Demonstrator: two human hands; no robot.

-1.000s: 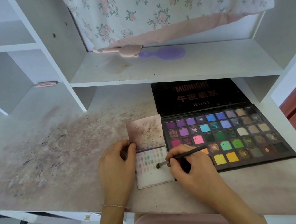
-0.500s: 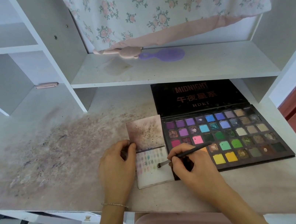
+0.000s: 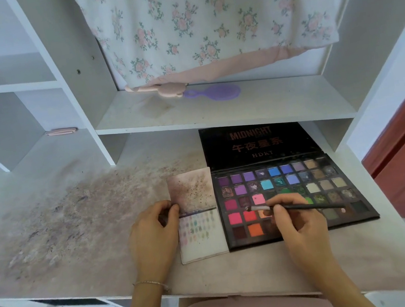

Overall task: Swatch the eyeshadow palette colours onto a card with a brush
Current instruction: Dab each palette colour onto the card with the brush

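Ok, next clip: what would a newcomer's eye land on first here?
Probably the open eyeshadow palette with its grid of bright pans, lying on the desk's right half. Next, the right hand pinching a brush with its tip over the pink and red pans, while the left hand holds the swatch card beside the palette.

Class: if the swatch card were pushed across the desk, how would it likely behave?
The card looks thin and flat, so probably light and apt to slide. The left hand pinches its edge, suggesting it needs steadying. Lifted by one corner, it might flex.

White shelved desk (image 3: 216,114) — floral curtain (image 3: 201,20)
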